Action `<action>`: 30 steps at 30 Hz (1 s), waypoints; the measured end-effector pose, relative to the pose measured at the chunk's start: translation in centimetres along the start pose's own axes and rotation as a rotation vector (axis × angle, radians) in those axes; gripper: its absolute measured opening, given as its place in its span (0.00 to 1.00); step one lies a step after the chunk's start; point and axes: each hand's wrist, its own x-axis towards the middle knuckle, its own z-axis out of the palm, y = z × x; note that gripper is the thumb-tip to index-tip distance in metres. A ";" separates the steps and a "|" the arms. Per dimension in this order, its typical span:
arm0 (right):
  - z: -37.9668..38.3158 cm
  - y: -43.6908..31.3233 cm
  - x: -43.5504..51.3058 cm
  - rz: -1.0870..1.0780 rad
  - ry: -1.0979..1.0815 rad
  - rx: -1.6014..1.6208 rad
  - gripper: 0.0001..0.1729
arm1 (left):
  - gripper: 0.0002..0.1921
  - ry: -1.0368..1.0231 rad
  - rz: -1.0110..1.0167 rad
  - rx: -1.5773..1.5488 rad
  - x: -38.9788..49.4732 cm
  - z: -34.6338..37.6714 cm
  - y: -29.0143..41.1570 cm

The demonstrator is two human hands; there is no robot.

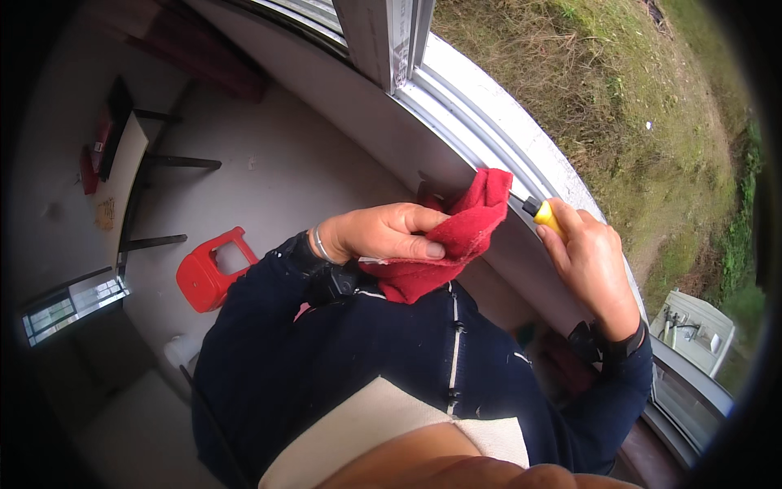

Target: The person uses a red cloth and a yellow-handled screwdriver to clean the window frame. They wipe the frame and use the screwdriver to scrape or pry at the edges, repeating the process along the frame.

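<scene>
My left hand (397, 235) grips a red cloth (461, 235) between thumb and fingers, in front of my chest. The cloth's upper end reaches the window track (482, 131), a pale metal frame with long grooves. In my right hand (586, 257) is a screwdriver (544, 214) with a yellow and black handle. Its thin shaft points left at the cloth's upper corner; the tip is hidden behind the cloth. Both hands are close to the sill, the right one over its outer side.
A window sash frame (397, 43) stands upright in the track. Outside lie grassy ground (629, 153) and a white outdoor unit (693, 330) with pipes. Indoors, a red plastic stool (214, 269) stands on the floor, with a table (125, 177) beyond it.
</scene>
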 end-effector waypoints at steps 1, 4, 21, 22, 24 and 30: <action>-0.3 -0.4 1.3 -0.016 -0.039 -0.040 0.15 | 0.17 0.026 0.023 -0.016 -0.7 -0.7 -0.4; 0.1 -3.0 5.0 -0.072 -0.010 -0.109 0.13 | 0.20 0.067 0.161 -0.063 -2.6 -2.6 -1.4; 0.7 -3.5 5.3 0.101 -0.458 1.091 0.18 | 0.16 -0.216 0.233 0.127 -2.3 -0.4 0.3; 0.9 -3.1 4.0 0.075 -0.423 1.209 0.18 | 0.17 -0.207 0.190 0.046 -1.7 0.1 0.5; 1.7 -2.2 2.0 0.228 -0.271 1.315 0.18 | 0.18 -0.212 0.165 0.048 -0.3 0.6 0.9; 1.7 0.9 2.2 0.057 0.143 0.309 0.18 | 0.22 -0.044 0.058 0.036 4.3 0.5 -0.1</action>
